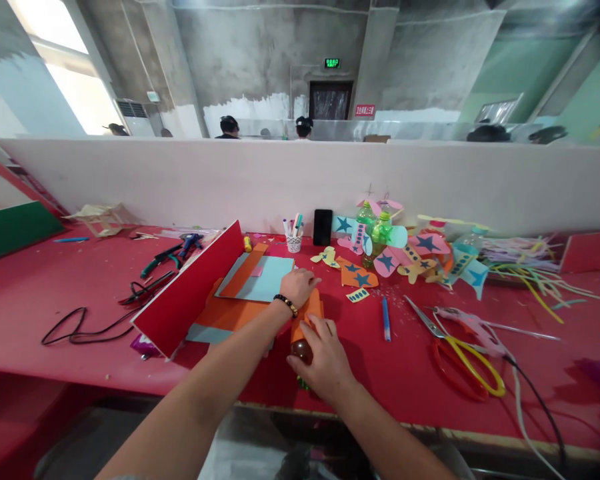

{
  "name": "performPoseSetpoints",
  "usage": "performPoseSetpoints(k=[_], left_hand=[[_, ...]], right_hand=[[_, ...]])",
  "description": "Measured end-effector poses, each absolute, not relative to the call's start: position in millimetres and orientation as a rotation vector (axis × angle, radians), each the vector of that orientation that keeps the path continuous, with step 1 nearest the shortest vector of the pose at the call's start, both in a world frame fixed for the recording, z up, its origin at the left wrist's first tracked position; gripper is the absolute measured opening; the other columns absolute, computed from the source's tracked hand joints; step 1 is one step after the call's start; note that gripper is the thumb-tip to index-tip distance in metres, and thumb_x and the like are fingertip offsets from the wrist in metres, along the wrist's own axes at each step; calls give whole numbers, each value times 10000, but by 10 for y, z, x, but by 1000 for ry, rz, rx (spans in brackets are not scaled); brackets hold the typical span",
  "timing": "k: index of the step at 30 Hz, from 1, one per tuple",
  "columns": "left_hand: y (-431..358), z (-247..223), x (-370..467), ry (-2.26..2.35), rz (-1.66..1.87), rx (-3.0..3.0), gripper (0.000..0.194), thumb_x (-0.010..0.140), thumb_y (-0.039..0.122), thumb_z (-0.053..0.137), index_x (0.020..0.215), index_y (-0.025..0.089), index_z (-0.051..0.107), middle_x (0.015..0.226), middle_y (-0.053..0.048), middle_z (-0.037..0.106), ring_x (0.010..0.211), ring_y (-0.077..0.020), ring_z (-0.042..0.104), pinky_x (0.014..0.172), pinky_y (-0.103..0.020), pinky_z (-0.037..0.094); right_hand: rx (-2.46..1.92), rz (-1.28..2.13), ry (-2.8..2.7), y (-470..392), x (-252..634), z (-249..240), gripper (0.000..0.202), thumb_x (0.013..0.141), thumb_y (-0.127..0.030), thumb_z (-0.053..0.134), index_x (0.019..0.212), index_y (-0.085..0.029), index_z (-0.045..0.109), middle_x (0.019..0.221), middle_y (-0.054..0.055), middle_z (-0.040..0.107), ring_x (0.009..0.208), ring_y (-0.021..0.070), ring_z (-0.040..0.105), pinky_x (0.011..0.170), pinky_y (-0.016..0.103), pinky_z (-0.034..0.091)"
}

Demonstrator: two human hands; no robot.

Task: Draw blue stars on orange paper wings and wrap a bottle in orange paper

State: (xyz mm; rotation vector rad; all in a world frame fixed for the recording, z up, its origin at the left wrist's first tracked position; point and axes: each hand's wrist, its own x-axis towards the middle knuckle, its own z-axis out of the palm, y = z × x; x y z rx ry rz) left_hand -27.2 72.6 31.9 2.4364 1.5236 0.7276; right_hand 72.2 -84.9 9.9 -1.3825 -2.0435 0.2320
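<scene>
Near the table's front edge lies a bottle [301, 351] with orange paper [311, 305] around part of it. My right hand [325, 357] is closed around the bottle and the paper from the right side. Above it, my left hand [299, 287], with a beaded bracelet at the wrist, is at the far end of the orange paper; what its fingers hold, if anything, is too small to tell. Just left of my hands are light blue sheets [273, 277] and orange sheets [230, 313], partly under my left forearm.
A red board [195, 287] stands on edge at left, beside pliers [161, 259] and a black cable [80, 333]. Yellow-handled scissors [443, 337], a pink glue gun [473, 327] and a blue pen [386, 319] lie right. Paper-decorated bottles [381, 230] and a pen cup [294, 243] stand behind.
</scene>
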Motion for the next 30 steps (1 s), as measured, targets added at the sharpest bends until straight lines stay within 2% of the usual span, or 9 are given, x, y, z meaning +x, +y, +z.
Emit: performPoseSetpoints(k=[4,8,10,13,18,21,25,28,30], left_hand=[[755,255,-329,1413,811,2377,303,921,322,494,1168,227,644,1186,-66,640,1134,-201,554,1024,-317,378],[825,167,-349,1313,852,2283,388,914,247,452,1276,203,581,1360,-57,528,1292,-181,437,1091,-320,337],[840,122,-357,1306,865,2230,409,880,242,491,1273,185,591,1418,-73,461,1327,-212,395,1111,-352,315],[830,72,-372,1293,869,2174,351,858,262,513,1160,187,676,1450,-72,416,1336,-245,380,1127,-377,291],[802,49,-415,1269,890,2118,383,828,350,555,1154,191,678,1477,-71,374,1347,-265,362,1134,-390,271],[802,48,-458,1251,885,2105,471,761,394,632,1186,194,655,1491,-80,348,1356,-285,344,1132,-403,265],[807,45,-494,1241,873,2081,488,739,401,641,1185,204,651,1499,-75,332,1366,-286,327,1136,-411,253],[805,50,-493,1237,864,2059,504,732,396,638,1193,192,648,1506,-85,312,1371,-278,318,1138,-390,253],[802,54,-489,1239,861,2046,508,723,391,644,1191,194,649,1505,-85,312,1367,-273,328,1136,-375,260]], right_hand=[[-1446,207,-1961,-562,731,77,554,719,-378,684,1200,-114,612,1283,159,509,1119,318,450,982,448,416],[-1467,178,-1939,-351,748,90,510,709,-320,673,1182,-136,619,1255,139,533,1062,299,478,951,437,431],[-1463,174,-1939,-303,749,109,474,702,-294,675,1150,-148,633,1221,127,556,1028,287,490,929,423,445],[-1443,193,-1940,-283,754,117,487,706,-300,690,1166,-156,623,1216,118,569,1008,276,503,914,414,457],[-1365,240,-1972,-353,793,88,656,772,-461,668,1306,-108,529,1343,166,513,1172,311,480,995,454,421],[-1315,236,-1963,-461,963,117,620,832,-485,597,1333,-131,509,1337,162,532,1220,286,486,1025,443,410],[-1424,51,-1752,-602,1750,151,434,880,-422,536,1223,-164,595,1197,135,632,1125,240,566,968,396,460],[-1661,-230,-1533,-677,2748,89,396,841,-445,540,1065,-143,662,1067,168,669,1020,286,598,926,466,451],[-1894,-308,-1438,-714,3415,11,323,764,-432,596,917,-164,692,955,185,682,948,333,612,866,523,434]])
